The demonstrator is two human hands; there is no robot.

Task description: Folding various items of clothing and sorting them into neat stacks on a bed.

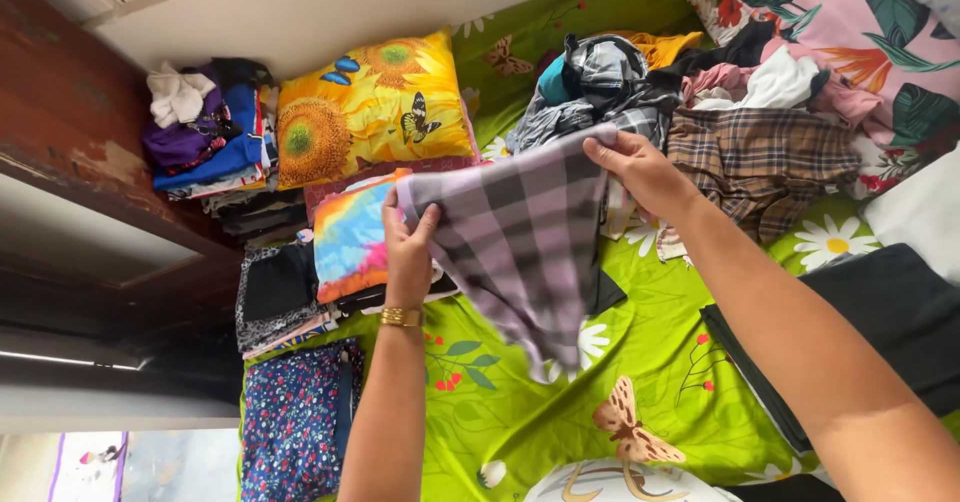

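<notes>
Held up over the green bed sheet (560, 402), the checked cloth (520, 252) hangs from its top corners, pinched by the left hand (408, 247) and right hand (640, 167); keeping that edge taut and level should help it fold squarely.

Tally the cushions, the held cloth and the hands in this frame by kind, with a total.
Sunflower cushion: 1
Rainbow tie-dye cushion: 1
Checked cloth, held up by both hands: 1
Hands, left hand and right hand: 2
Total: 5
</notes>
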